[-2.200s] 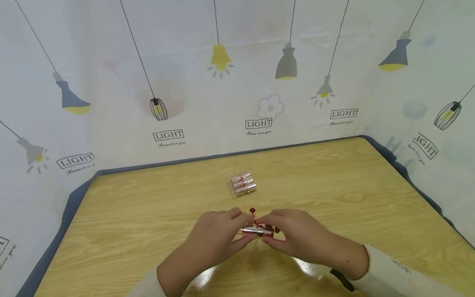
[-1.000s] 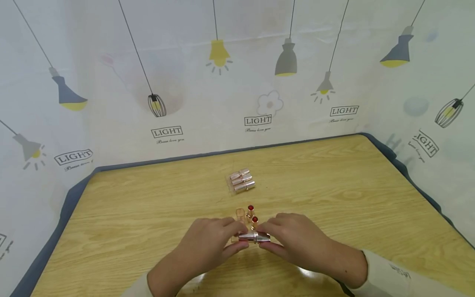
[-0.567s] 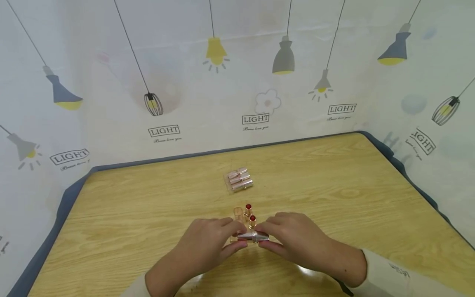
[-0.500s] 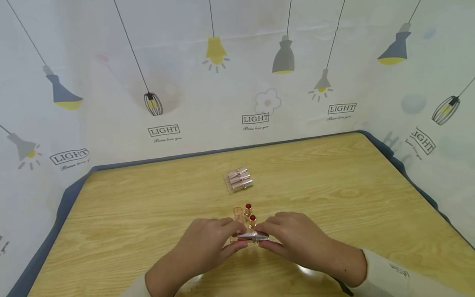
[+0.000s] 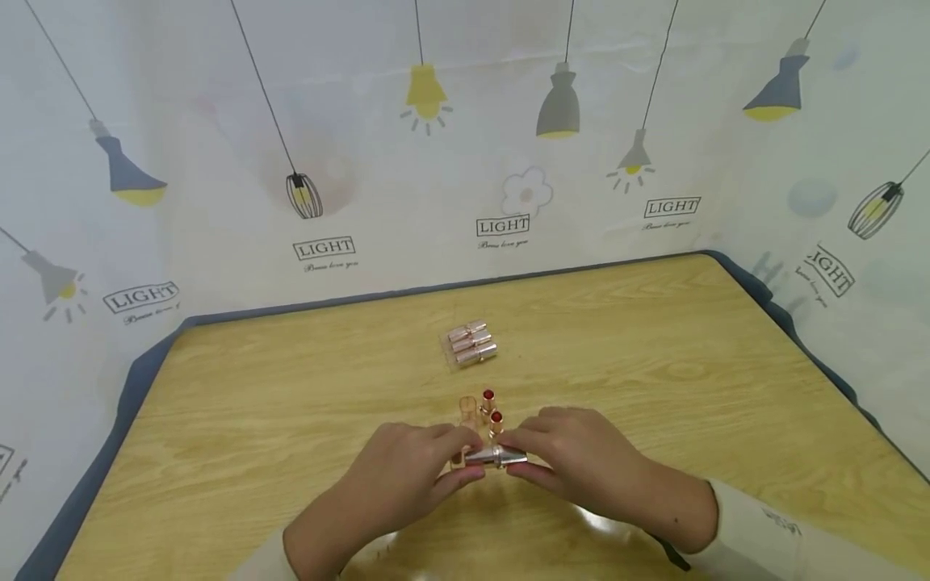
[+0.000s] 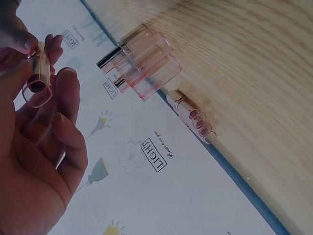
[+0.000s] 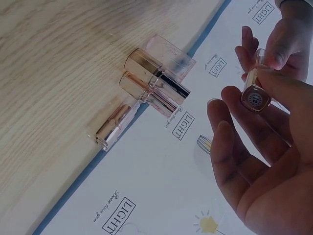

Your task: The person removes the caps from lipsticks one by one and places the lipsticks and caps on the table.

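A shiny lipstick (image 5: 501, 457) lies level between both hands, low over the near middle of the table. My left hand (image 5: 410, 464) pinches its clear cap end between thumb and fingers; in the left wrist view the clear rim of the cap (image 6: 38, 99) shows. The base end is pinched by my right hand (image 5: 581, 452), and a round label (image 7: 255, 99) on its bottom faces the right wrist camera. Just beyond the fingers stand two uncapped red lipsticks, the farther lipstick (image 5: 489, 399) and the nearer lipstick (image 5: 496, 420). A clear cap (image 5: 468, 407) stands upright to their left.
Farther back, three lipsticks (image 5: 474, 342) lie side by side, their clear ends toward the left. The wood-grain table (image 5: 291, 387) extends around them. A white sheet printed with lamps (image 5: 407, 202) hangs behind and along both sides.
Since the earliest frame both hands have drawn slightly nearer with the lipstick, bringing a second upright lipstick and a clear cap into view. In the last half second the grip looks the same; the view shifts slightly.
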The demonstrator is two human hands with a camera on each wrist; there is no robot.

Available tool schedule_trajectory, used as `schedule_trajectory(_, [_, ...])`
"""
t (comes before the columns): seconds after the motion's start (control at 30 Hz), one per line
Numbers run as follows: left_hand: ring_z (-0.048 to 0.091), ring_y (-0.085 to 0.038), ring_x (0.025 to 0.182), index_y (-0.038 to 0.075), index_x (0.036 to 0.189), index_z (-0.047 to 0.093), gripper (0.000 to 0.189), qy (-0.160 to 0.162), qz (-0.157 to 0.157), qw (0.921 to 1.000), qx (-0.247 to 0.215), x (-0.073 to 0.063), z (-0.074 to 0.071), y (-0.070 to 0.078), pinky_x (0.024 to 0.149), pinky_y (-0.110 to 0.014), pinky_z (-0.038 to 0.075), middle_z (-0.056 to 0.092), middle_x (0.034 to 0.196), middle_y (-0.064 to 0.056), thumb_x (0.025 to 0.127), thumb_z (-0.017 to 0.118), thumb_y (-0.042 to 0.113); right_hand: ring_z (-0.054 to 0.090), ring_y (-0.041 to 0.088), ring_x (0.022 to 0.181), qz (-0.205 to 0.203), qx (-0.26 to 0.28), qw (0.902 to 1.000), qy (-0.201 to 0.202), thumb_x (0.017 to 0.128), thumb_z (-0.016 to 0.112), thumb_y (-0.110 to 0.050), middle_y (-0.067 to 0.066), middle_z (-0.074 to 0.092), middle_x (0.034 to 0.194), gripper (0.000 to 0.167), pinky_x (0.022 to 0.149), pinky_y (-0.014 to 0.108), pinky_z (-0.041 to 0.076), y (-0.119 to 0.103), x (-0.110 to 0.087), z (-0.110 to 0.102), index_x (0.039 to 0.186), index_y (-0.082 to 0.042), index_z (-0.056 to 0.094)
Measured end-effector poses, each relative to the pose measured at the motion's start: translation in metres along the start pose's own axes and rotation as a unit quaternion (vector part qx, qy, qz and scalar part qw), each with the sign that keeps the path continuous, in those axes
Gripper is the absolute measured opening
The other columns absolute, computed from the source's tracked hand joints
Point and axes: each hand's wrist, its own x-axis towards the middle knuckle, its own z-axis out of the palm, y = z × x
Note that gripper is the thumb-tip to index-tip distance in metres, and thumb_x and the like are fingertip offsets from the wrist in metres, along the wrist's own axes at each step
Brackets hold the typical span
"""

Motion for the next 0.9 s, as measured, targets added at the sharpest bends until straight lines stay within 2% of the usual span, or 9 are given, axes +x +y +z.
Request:
schedule_trajectory(0.23, [0.056,0.003,0.057,0.025,0.106,0.069,0.025,0.003,0.003,1.0000,0.003,-0.003,-0.001,0.002,0.049,-0.016,0.039,0.072,0.082,0.015,0.090,0.071,0.044,0.070,0.006,0.085,0.000,0.014,0.9999,0.005,0.088,0.077,-0.030,-0.008,0.076,0.097,0.024,0.071,0.025,0.056,-0.002,-0.003,0.000,0.109,-0.018,0.075])
schedule_trajectory(0.47, [0.062,0.002,0.062,0.023,0.108,0.069,0.024,0.002,0.007,0.9998,-0.021,-0.008,-0.003,0.003,0.051,-0.014,0.040,0.074,0.087,0.015,0.092,0.070,0.041,0.066,0.002,0.079,0.008,0.037,0.9993,-0.001,0.088,0.076,-0.032,-0.009,0.076,0.095,0.026,0.065,0.019,0.052,-0.004,-0.007,-0.001,0.110,-0.018,0.076])
schedule_trajectory(0.9, [0.050,0.008,0.057,0.026,0.104,0.067,0.022,-0.013,0.009,0.9995,-0.027,-0.013,-0.004,0.008,0.049,-0.011,0.031,0.066,0.075,0.017,0.090,0.072,0.042,0.070,0.004,0.083,0.002,0.052,0.9986,-0.012,0.088,0.077,-0.029,-0.008,0.077,0.097,0.023,0.068,0.020,0.055,-0.008,-0.010,0.001,0.108,-0.017,0.076])
